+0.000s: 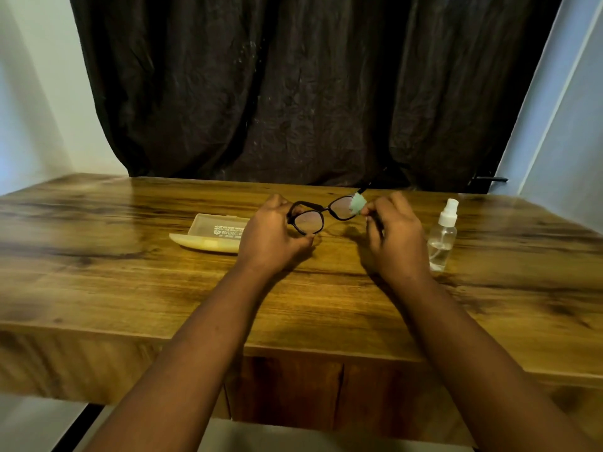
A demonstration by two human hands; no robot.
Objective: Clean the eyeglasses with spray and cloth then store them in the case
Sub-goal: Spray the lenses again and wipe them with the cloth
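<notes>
Gripping the dark-framed eyeglasses (321,213) above the table, the left hand (272,238) is curling its fingers and thumb round the outer edge of the lens on its own side, so that the frame is hanging in the air between both hands, clear of the wood. The right hand (393,236) is pinching a small pale green cloth (358,203) against the other lens, fingers bent tight on it, with the cloth folding over the lens's outer edge; one temple arm of the glasses is sticking up and away behind it. The lenses are facing roughly toward the person, tilting a little. Both bare forearms are reaching in from the near edge of the wooden table (130,288). The open translucent case (213,236) is lying on the tabletop just to the left of the left hand, which is covering the case's right end; printed lettering is showing on the inside of its lid, too small to read. A clear spray bottle (443,236) with a white nozzle is standing upright just to the right of the right hand, holding a little liquid. A dark creased curtain (310,93) is hanging behind the table, with pale walls on either side.
</notes>
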